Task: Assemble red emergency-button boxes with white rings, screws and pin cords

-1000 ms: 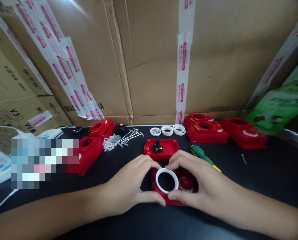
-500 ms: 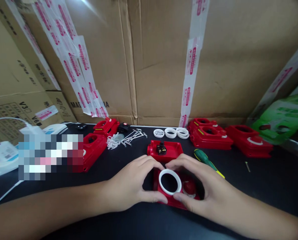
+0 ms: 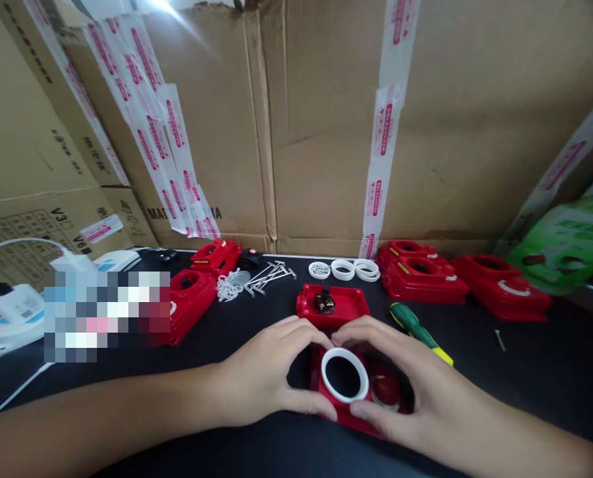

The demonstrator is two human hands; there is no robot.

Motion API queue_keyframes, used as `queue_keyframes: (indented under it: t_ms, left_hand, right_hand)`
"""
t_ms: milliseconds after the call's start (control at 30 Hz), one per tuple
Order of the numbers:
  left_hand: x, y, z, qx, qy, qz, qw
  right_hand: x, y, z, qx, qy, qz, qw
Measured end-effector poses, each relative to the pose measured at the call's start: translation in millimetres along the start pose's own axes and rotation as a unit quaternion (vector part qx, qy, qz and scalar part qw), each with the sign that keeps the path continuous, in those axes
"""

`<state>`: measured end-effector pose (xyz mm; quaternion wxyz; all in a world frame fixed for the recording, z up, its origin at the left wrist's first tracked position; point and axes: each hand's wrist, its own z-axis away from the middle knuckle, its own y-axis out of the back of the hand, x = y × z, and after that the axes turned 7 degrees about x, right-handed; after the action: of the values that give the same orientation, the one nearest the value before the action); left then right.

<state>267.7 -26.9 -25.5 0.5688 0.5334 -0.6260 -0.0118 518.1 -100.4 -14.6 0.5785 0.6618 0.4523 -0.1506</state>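
Observation:
A white ring point(image 3: 325, 380) sits over the round opening of a red housing point(image 3: 348, 419), with a dark hole showing through its middle. My left hand point(image 3: 271, 375) curls around the ring's left side, index fingertip at its far edge and thumb near the front. From the right, my right hand point(image 3: 430, 395) bends over the housing, its thumb against the ring's near rim and its fingers at the far rim. Beside the ring, a red domed part point(image 3: 386, 388) lies partly in my right hand's shadow. Just beyond stands an open red box point(image 3: 348, 305) holding a black switch block point(image 3: 325, 302).
A green-and-yellow screwdriver point(image 3: 418, 328) and a screw point(image 3: 499, 340) lie to the right. Behind are white rings point(image 3: 342, 269), metal T-shaped rods point(image 3: 271, 277) and white cord point(image 3: 230, 285). Red housings stand right point(image 3: 425, 289) and left point(image 3: 194, 302). Cardboard point(image 3: 321, 133) walls the back.
The whole view has shifted slightly, so everything sits a little lower and further right. Both hands stay around the white ring with nearly the same grip.

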Motion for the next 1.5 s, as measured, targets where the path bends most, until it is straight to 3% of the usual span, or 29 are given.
queue_keyframes:
  t_ms: [233, 500, 800, 1167, 1367, 1500]
  left_hand:
    - [2.4, -1.6, 2.5, 0.004, 0.011, -0.009, 1.000]
    - [4.4, -2.3, 2.5, -0.005, 0.007, -0.011, 1.000]
    - [-0.4, -0.1, 2.7, 0.001, 0.033, 0.007, 0.999]
    - [0.4, 1.0, 1.8, -0.011, 0.047, -0.004, 0.999]
    - [5.1, -0.1, 1.9, -0.009, 0.050, -0.032, 0.998]
    - [6.9, -1.3, 2.6, -0.005, 0.043, -0.037, 0.998]
  right_hand:
    - [-8.7, 1.1, 2.0, -0.022, -0.036, 0.002, 0.999]
    - [-5.4, -9.8, 2.1, 0.047, -0.038, 0.008, 0.998]
    - [-12.5, 17.4, -1.3, -0.053, -0.013, -0.014, 0.998]
    - [-10.8, 15.9, -7.5, -0.058, -0.003, -0.024, 0.998]
    - [-12.4, 10.3, -3.5, -0.014, -0.023, -0.003, 1.000]
    - [-9.6, 6.9, -3.0, 0.006, -0.073, -0.024, 0.997]
